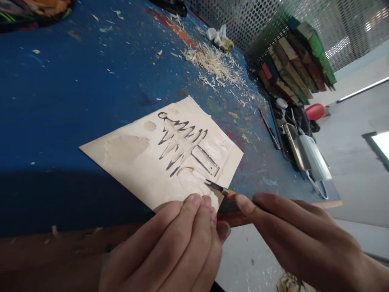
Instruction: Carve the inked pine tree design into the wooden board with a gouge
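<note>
A pale wooden board [133, 162] lies on the blue paint-stained table [67, 93], with a black tree-like drawing [182, 142] on it and shallow carved hollows. My left hand [170, 251] is at the board's near corner, fingers held together and pressing on its edge. My right hand [304, 239] grips a carving tool [220, 189] by its orange-brown handle. The tool's metal tip touches the board just below the drawn trunk.
Wood shavings [212, 63] lie heaped at the far side of the table. A stack of painted wooden blocks [296, 61] leans against a perforated metal panel [258, 20]. Other tools [269, 127] and a tray with a white object [313, 156] sit at the right edge.
</note>
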A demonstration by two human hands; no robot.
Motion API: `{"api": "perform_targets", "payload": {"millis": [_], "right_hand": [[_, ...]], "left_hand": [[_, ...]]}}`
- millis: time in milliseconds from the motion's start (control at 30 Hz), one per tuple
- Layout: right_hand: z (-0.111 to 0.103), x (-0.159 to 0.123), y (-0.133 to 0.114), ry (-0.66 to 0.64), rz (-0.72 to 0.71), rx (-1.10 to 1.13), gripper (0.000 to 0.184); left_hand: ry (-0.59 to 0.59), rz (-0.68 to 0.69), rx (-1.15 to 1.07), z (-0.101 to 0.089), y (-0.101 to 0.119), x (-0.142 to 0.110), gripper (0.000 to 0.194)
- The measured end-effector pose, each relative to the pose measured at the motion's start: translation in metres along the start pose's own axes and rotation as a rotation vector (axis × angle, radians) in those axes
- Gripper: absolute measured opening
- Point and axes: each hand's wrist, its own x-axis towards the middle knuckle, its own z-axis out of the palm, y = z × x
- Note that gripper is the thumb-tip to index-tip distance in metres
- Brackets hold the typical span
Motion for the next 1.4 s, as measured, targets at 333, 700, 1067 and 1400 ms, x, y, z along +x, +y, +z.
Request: {"api": "perform_targets", "payload": {"millis": [333, 700, 1067, 1400], "right_hand": [[0.003, 0.004, 0.005, 0.047, 0.002, -0.002, 0.039], [0.003, 0.012, 0.005, 0.04, 0.031, 0.019, 0.036], [0.002, 0.014, 0.007, 0.012, -0.057, -0.038, 0.038], [0.006, 0.018, 0.006, 0.061, 0.002, 0.042, 0.036]], "left_hand": [[0.032, -0.021, -0.029, -0.003, 0.002, 0.009, 0.009], [-0.01, -0.023, -0.043, -0.003, 0.002, 0.0, 0.012], [-0.008, 0.072, -0.022, -0.003, -0.005, -0.005, 0.016], [-0.078, 0.114, -0.014, -0.005, -0.009, -0.006, 0.02]]}}
